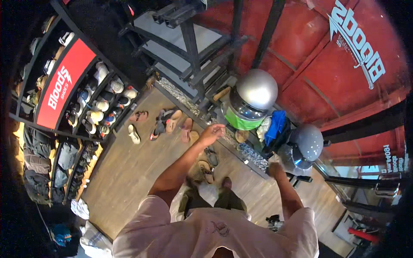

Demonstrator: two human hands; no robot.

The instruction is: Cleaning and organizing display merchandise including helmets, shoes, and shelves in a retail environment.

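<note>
My left hand (211, 134) is held out over the floor, fingers loosely bent and apart, with nothing seen in it. Just beyond it sits a silver helmet (257, 89) with a dark visor, above a bright green item (241, 121). My right hand (275, 163) is closed beside a grey helmet (306, 142) with a clear visor. Something small and dark shows at its fingers, too unclear to name. Between the two helmets lie a blue cloth (275, 127) and a whitish cloth (263, 129).
Several shoes and sandals (170, 122) lie on the wooden floor (129, 172) ahead and left. A shoe rack (101, 96) stands at the left, with bags (38, 159) beside it. Black metal shelving (189, 43) rises ahead; a red panelled wall (301, 64) is at the right.
</note>
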